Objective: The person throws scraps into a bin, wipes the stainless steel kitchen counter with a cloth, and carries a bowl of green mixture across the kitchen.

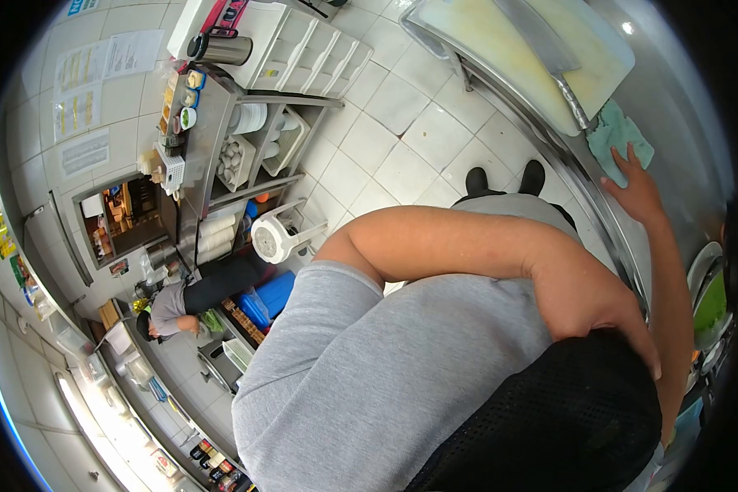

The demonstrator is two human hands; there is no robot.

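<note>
Behind black mesh (541, 410) in the foreground, the left hand (617, 316) is partly hidden, so its grip cannot be told. On a steel counter (685, 111), the right hand (635, 193) spreads loosely, grasping nothing, fingertips over a green cloth (619, 127) beside a knife (559, 61); beyond, tiled floor (385, 107), shelving (208, 115), another person (170, 307).

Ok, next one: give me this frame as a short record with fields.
right hand: open, fingers spread, fingertips at the green cloth
left hand: bent in at the edge of the black mesh fabric; grip unclear
knife: lies on the cutting board, handle toward the cloth
stool: white, on the tiled floor
other person: in the background, grey top
</note>
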